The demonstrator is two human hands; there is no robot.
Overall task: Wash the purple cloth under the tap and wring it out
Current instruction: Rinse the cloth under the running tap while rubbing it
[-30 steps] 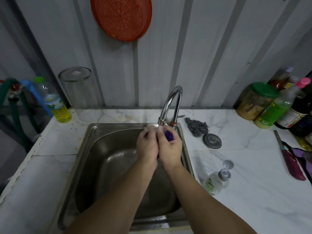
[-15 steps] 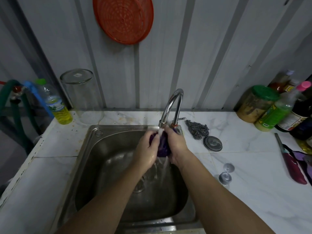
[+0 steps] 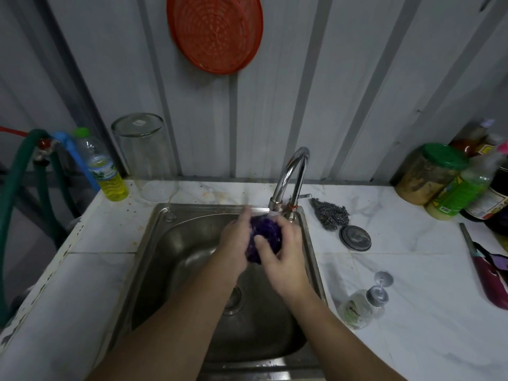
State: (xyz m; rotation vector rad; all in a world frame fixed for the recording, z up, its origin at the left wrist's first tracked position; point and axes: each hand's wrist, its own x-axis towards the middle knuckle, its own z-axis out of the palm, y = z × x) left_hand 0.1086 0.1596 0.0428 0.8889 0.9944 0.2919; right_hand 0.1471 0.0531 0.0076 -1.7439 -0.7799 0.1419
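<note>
At the far left a green hose (image 3: 11, 188) hangs beside the counter. A plastic bottle with yellow liquid (image 3: 105, 171) stands next to an upside-down glass jar (image 3: 145, 155). In the middle is the steel sink (image 3: 154, 259). Over it, the left hand (image 3: 236, 243) and the right hand (image 3: 286, 251) curl around the purple cloth (image 3: 265, 235), squeezing it between them just under the tap (image 3: 291, 177). To the right lie a steel scrubber (image 3: 331, 214), a round metal lid (image 3: 355, 237) and a tipped pump bottle (image 3: 360, 306). Jars and bottles stand at the far right.
</note>
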